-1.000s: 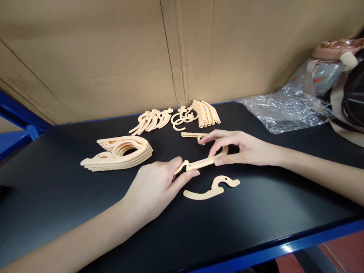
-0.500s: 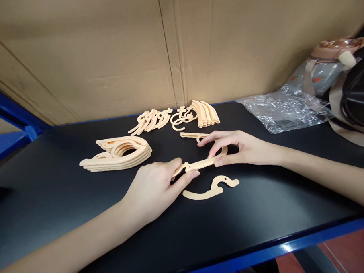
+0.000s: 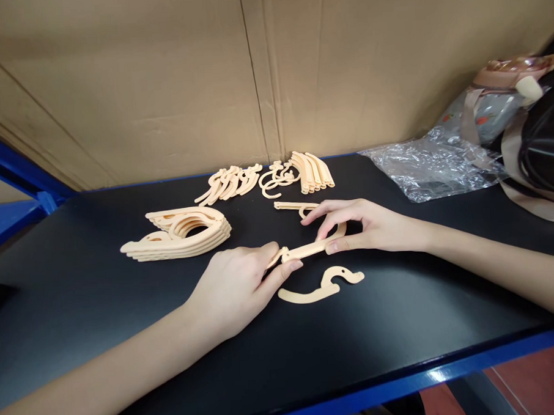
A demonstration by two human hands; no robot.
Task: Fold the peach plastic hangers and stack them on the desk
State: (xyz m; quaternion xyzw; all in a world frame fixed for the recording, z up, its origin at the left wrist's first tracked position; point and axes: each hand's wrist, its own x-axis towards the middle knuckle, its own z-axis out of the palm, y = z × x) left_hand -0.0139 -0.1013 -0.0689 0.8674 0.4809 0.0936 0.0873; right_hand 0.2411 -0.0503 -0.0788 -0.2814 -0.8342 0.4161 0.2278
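Observation:
My left hand [image 3: 237,286] pinches the left end of a peach plastic hanger arm [image 3: 306,249], and my right hand [image 3: 364,224] grips its right end between thumb and fingers. The piece is held just above the black table [image 3: 102,301]. A loose curved hanger part [image 3: 321,287] lies flat right below it. Another small part [image 3: 295,205] lies just behind my right fingers.
A stack of assembled peach hangers [image 3: 179,232] lies to the left. Piles of parts [image 3: 230,182], hooks [image 3: 275,177] and curved arms [image 3: 313,170] sit by the cardboard wall [image 3: 253,74]. A crumpled clear plastic bag [image 3: 433,164] and other bagged goods [image 3: 521,117] are at right.
Almost nothing differs. My left fingers have closed a little tighter on the end of the hanger arm; both hands stay in place.

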